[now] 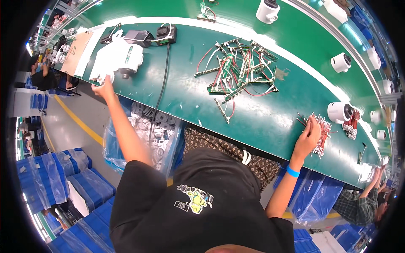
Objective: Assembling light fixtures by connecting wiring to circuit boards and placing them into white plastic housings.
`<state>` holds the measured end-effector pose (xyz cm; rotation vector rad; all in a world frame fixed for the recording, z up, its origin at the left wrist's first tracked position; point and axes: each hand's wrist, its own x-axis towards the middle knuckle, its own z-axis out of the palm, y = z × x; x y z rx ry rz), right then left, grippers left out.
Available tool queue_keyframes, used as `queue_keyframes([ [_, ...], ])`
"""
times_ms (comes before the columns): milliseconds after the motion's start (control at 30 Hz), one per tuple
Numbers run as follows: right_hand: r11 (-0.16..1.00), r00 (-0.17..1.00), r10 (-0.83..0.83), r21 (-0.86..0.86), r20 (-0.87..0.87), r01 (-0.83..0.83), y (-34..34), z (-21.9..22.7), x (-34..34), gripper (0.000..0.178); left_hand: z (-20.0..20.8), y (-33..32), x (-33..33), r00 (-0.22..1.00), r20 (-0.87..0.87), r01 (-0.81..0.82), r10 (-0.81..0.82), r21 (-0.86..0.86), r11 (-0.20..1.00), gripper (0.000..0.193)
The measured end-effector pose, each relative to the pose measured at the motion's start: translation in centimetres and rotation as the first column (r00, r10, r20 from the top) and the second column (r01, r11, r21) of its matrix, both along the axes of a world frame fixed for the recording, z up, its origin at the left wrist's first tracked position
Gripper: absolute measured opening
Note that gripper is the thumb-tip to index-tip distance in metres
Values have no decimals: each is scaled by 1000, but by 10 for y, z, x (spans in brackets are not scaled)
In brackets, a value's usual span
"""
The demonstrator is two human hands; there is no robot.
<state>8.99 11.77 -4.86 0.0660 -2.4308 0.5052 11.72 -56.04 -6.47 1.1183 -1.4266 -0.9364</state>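
My left hand (104,89) is at the table's near left edge, fingers closed on a small white plastic part (109,78). Just beyond it, a white rounded housing with a black knob (131,59) rests on a white sheet (101,59). Far to the right, my right hand (309,137) reaches into a bundle of red wires with white ends (322,137). Its fingers are bent together at the bundle's left side, closed on wires there. Between my hands lies a loose heap of green circuit boards with red and white leads (242,69).
A black device with a cable (166,34) stands at the back left. White housings (337,111) line the green conveyor (308,42) and its edge. Below the table's left side is a blue-lined bin of white parts (158,130). Another person's arms (373,181) are at the far right.
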Motion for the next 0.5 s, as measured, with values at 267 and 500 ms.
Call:
queue_keyframes([
  [267, 982, 878, 184, 39, -442, -186, 3, 7, 5, 24, 1, -21, 24, 980, 195, 8, 27, -180, 984, 88],
  [500, 961, 887, 174, -124, -428, -248, -25, 70, 64, 14, 108, 162, -27, 809, -178, 501, -560, -287, 816, 71],
])
